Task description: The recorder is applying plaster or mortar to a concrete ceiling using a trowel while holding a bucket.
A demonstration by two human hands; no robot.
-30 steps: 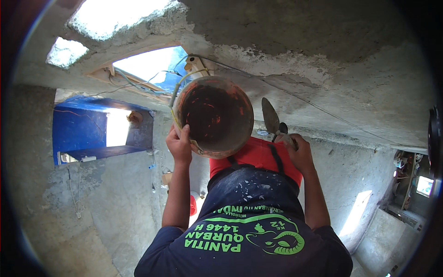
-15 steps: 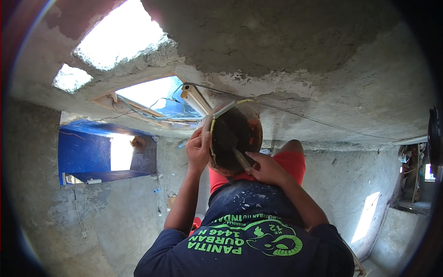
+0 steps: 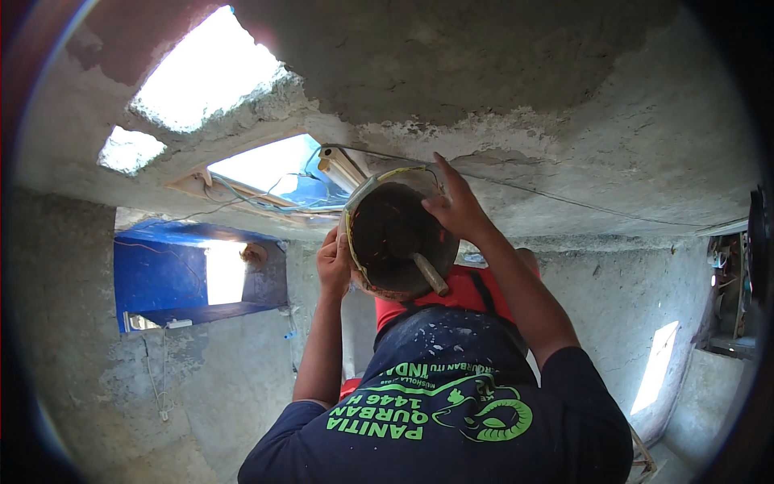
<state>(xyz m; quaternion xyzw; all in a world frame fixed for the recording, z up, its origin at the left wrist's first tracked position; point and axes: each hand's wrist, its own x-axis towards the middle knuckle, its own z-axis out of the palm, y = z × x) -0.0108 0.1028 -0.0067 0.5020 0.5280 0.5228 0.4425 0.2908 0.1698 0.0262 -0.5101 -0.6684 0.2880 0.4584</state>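
In front of my body I hold a round bucket with a worn, whitish rim and yellow edging. Dark, wet-looking mortar fills its inside. A trowel rests in it, handle leaning toward me over the near rim; its blade is largely hidden in the dark mix. My left hand is closed round the bucket's left side, fingers partly hidden behind it. My right hand grips the right side of the rim, thumb over the edge and index finger stretched out along the wall side.
A rough cement wall with a darker plastered patch runs along the far side. Beyond the bucket are a framed opening with loose cables and a pale tube-like fixture. A blue-walled recess lies at the left.
My right hand has let go of the trowel handle and moved up to the bucket's right rim. The trowel stays in the bucket, which has tilted and shifted slightly.
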